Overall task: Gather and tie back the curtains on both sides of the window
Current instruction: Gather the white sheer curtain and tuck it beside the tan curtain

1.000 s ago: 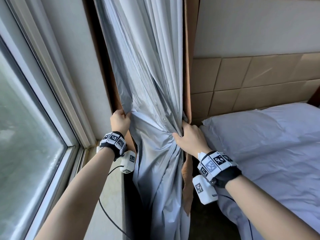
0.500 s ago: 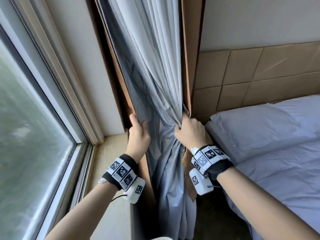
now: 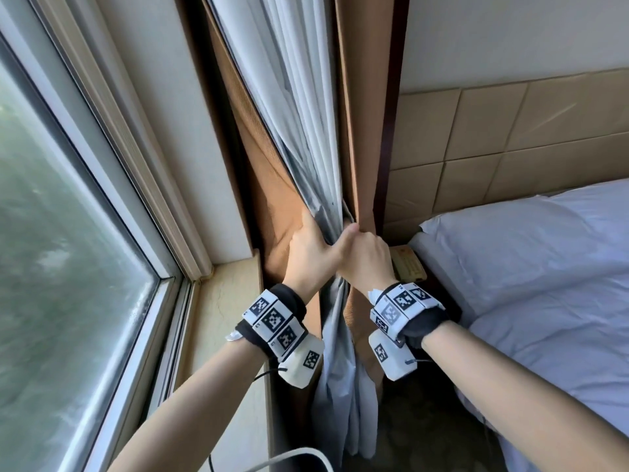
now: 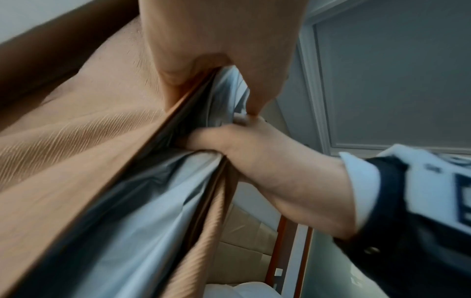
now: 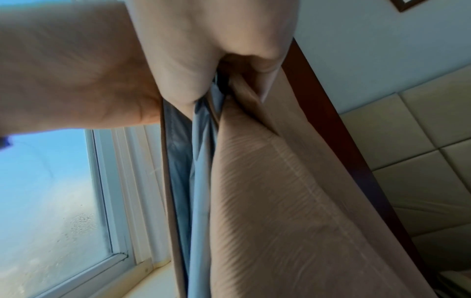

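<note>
Head view, left hand (image 3: pixel 308 257) and right hand (image 3: pixel 366 255) touching, both clamped on curtain (image 3: pixel 306 131) edges

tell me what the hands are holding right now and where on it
Both hands grip the curtain, bunched at about sill height. The left hand closes round its window-side brown edge, the right hand round the bed-side edge, with the grey lining squeezed between them.

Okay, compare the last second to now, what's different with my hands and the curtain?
The left hand swept right along the curtain until it met the right hand, squeezing the spread grey lining into a narrow bundle with the brown fabric wrapped around it. The right hand kept its grip near the curtain's bed-side edge. No tie is on yet. The window and bed are unchanged.
</note>
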The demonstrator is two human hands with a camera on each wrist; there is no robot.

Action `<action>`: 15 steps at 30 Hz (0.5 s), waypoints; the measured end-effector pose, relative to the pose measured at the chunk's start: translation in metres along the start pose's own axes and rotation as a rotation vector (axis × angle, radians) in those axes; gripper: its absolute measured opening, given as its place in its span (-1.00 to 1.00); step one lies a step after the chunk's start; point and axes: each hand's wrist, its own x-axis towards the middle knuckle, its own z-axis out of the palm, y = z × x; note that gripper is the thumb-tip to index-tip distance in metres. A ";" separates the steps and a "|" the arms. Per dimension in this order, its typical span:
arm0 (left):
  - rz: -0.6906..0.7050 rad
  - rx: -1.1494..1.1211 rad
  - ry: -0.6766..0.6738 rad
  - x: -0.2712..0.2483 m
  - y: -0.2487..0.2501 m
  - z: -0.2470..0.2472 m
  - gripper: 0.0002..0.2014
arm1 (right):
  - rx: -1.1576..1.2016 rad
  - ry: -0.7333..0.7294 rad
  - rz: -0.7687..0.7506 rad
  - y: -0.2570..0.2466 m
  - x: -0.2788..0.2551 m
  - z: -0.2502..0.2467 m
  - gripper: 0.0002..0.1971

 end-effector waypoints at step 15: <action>0.049 0.027 0.126 0.004 -0.035 -0.006 -0.36 | 0.660 -0.336 -0.066 0.022 0.009 0.007 -0.41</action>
